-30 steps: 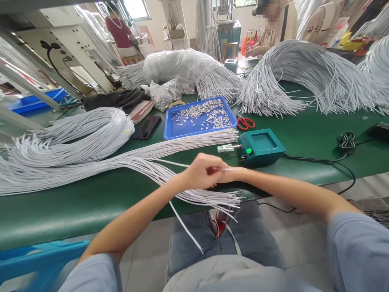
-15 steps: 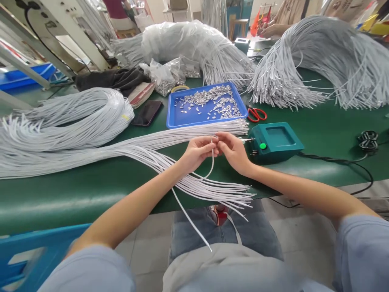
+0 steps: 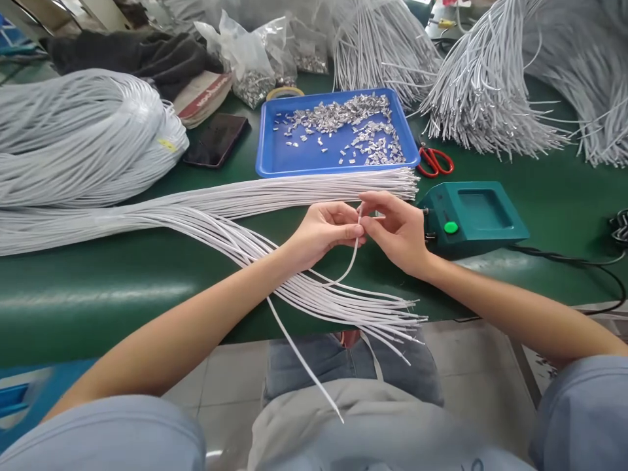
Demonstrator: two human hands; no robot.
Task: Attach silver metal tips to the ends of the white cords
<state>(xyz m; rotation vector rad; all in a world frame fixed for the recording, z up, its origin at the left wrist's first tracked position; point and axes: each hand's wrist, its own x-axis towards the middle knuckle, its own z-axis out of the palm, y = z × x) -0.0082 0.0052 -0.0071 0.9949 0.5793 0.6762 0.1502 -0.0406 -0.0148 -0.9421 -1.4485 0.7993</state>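
The left hand (image 3: 330,230) pinches a white wire (image 3: 350,265) between thumb and fingers. The right hand's (image 3: 400,232) fingers curl at the wire's upper end; whether they grip it I cannot tell. The wire curves down to the loose wires (image 3: 338,301) on the worktop (image 3: 122,288), near a green box (image 3: 473,219).
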